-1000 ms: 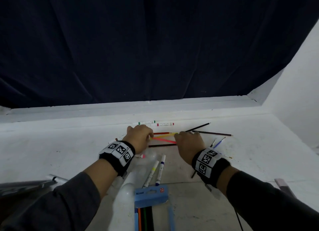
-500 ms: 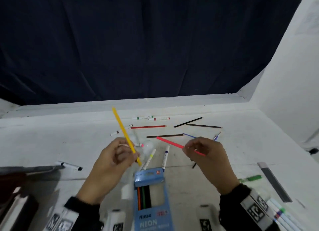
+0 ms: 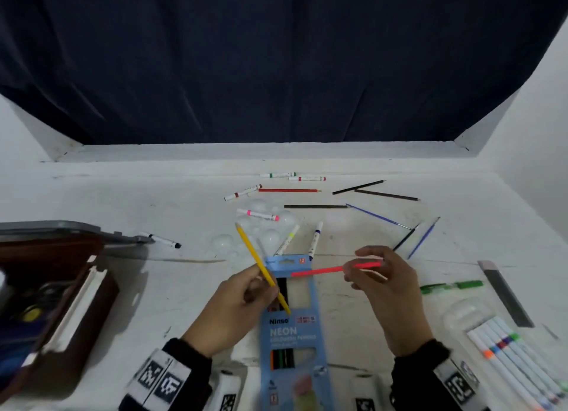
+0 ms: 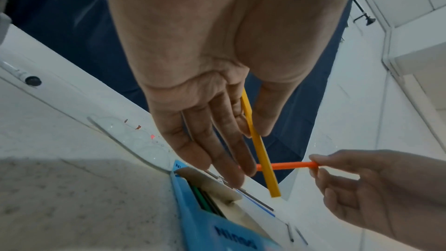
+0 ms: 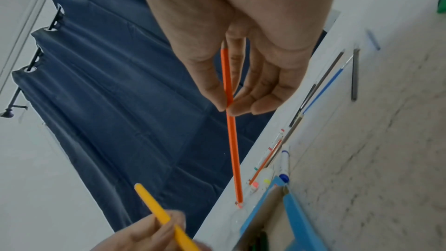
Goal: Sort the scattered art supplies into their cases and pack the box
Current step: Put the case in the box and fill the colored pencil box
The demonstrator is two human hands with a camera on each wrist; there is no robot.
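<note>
Landmark: blue pencil box point(image 3: 292, 333), lying flat on the white table point(image 3: 153, 287), open end pointing away from the person.

Well left of the box, a brown case point(image 3: 55, 303) is sitting open. Just left of the box, the left hand point(image 3: 236, 306) is pinching a yellow pencil point(image 3: 261, 269) between thumb and fingertips, the pencil slanting across the box's upper part. Above the box's top edge, an orange-red pencil point(image 3: 335, 269) is lying nearly level, the right hand point(image 3: 387, 290) pinching it just right of the box. Beyond the box, loose pencils and markers point(image 3: 307, 192) are lying scattered. Far right of the box, a row of white markers point(image 3: 516, 361) is resting.
</note>
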